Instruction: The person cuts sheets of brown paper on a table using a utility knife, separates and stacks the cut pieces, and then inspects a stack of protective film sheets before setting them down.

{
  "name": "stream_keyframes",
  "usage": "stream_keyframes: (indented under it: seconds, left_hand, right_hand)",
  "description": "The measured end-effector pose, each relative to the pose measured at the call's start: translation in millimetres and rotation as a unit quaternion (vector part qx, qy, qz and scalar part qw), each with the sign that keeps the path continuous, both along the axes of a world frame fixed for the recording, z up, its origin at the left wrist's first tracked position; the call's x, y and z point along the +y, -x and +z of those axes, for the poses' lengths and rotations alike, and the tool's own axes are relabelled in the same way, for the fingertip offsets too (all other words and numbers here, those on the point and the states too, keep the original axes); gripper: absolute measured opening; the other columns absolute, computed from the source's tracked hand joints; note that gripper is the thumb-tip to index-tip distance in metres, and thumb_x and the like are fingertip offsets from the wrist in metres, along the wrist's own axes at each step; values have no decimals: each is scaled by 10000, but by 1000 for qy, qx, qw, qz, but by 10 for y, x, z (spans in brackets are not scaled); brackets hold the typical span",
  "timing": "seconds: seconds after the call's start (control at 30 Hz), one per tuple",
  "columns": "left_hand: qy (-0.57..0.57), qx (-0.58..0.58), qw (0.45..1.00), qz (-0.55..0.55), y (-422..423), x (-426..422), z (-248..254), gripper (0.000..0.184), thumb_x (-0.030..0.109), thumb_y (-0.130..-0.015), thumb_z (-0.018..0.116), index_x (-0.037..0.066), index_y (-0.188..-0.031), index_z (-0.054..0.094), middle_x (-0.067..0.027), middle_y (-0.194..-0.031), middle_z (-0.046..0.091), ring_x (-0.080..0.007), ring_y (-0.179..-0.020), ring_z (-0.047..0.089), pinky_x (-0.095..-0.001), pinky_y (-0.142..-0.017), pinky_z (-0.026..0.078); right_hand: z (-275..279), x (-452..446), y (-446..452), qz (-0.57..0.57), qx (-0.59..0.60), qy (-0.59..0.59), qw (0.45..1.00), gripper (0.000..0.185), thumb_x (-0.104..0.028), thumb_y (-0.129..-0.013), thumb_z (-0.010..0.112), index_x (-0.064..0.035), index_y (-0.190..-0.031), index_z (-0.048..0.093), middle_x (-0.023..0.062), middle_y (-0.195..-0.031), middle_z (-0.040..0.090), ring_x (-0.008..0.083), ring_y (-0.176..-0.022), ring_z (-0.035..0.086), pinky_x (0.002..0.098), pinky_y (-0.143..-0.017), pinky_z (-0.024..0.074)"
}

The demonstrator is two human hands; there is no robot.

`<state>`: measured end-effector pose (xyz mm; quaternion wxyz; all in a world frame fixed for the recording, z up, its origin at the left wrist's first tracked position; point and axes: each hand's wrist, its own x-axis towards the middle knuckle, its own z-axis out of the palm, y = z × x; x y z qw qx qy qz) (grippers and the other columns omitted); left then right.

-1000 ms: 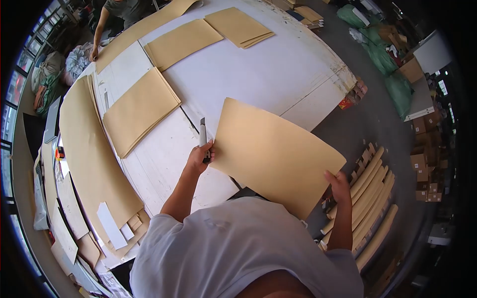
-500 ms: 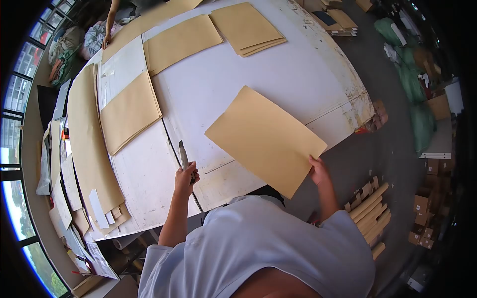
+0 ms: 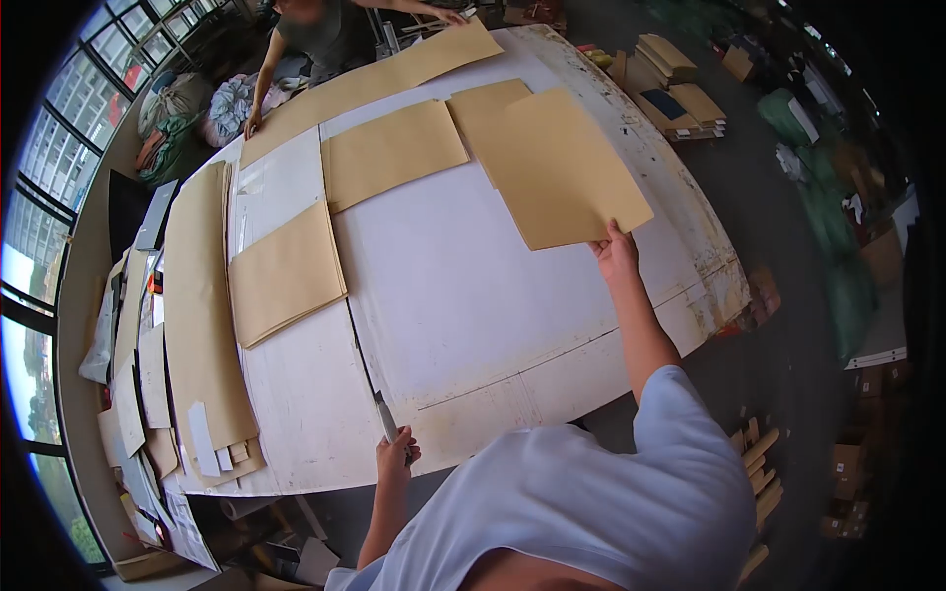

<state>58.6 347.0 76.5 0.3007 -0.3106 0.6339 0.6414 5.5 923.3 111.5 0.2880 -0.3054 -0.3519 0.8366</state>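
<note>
My right hand [image 3: 617,252] grips the near edge of a brown paper sheet [image 3: 567,172], which extends over the back right of the white table [image 3: 443,286] and partly covers the brown stack [image 3: 485,106] there. My left hand [image 3: 397,453] is closed around a grey utility knife [image 3: 385,418] at the table's near edge, its blade end pointing away from me. Another brown stack [image 3: 394,150] lies at the back middle, and a further one [image 3: 286,274] lies left of the table's dark seam.
A long folded brown sheet [image 3: 202,315] runs along the left side. Across the table a co-worker [image 3: 330,39] touches a long brown strip [image 3: 374,91] with both hands. Cardboard pieces [image 3: 680,98] lie beyond the right edge, and pale rolls [image 3: 764,483] are at the lower right.
My right hand has carried the sheet forward, away from my body, over the back right stack. My left hand, still around the knife, now appears lower in view. More of the co-worker shows.
</note>
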Motion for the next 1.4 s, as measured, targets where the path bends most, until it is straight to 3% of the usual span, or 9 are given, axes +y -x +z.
stream_keyframes:
  seconds: [0.2,0.33,0.43,0.5,0.83,1.03,1.3,1.37,1.4]
  left_hand:
    - [111,-21,980,165,-496,168,273,180,186,-907,687,64,-966,570,-50,-714,560,-155,-540,558,-300,-480,479]
    - [153,-61,965,203,-953,552,471,190,165,-887,692,20,-963,596,-49,-666,556,-155,-532,557,-296,-477,479]
    - [202,-92,972,82,-1081,705,527,191,166,-896,694,28,-991,602,-70,-727,593,-169,-594,592,-313,-527,500]
    - [217,-83,966,110,-974,1020,688,191,158,-883,704,22,-975,606,-58,-699,580,-162,-564,578,-309,-507,495]
    - [245,-49,965,76,-517,1505,778,247,186,-860,744,20,-1014,646,-70,-776,642,-150,-602,639,-277,-545,543]
    - [210,-30,973,93,-771,1334,665,220,172,-855,747,26,-996,661,-49,-738,642,-144,-610,643,-268,-544,538]
    - [156,-37,987,2,-1067,962,389,219,180,-852,756,21,-962,653,-22,-720,613,-109,-584,571,-264,-538,488]
    - [145,-25,989,-7,-992,842,372,229,188,-851,757,22,-969,652,-23,-724,615,-108,-592,577,-266,-543,488]
    - [145,-17,989,-21,-971,754,349,240,197,-850,759,23,-976,652,-24,-729,617,-107,-601,582,-269,-547,488]
  right_hand:
    - [-424,983,1693,11,1,43,999,236,-238,-1034,482,-137,-1247,504,76,-1151,624,204,-973,644,382,-847,548]
    - [-1219,1318,2456,34,-39,67,996,306,-260,-1019,511,-102,-1278,476,96,-1141,626,233,-954,664,388,-789,580]
    - [-1585,1357,2627,51,-163,64,983,278,-291,-1012,523,-125,-1235,517,64,-1109,646,221,-923,670,379,-751,571]
    - [-1703,1348,2673,47,-257,25,965,307,-314,-1009,521,-115,-1243,518,64,-1069,665,221,-861,689,366,-679,577]
    - [-1600,1415,2686,121,-282,-60,950,381,-346,-1009,489,-70,-1266,434,130,-946,666,236,-655,690,342,-509,555]
    - [-1712,932,1976,71,-280,-89,953,370,-278,-987,559,-35,-1239,441,136,-896,652,191,-580,629,303,-475,525]
    - [-1319,-1226,-18,321,-254,-81,909,225,-255,-1005,539,-34,-1042,568,84,-790,641,154,-572,609,280,-494,519]
    - [-1373,-1759,-388,391,-268,-145,868,213,-240,-1010,534,-34,-1016,588,74,-789,645,129,-615,613,259,-501,507]
    - [-1592,-1992,-571,405,-249,-249,844,215,-236,-982,571,-30,-1030,604,98,-782,660,198,-609,630,307,-531,521]
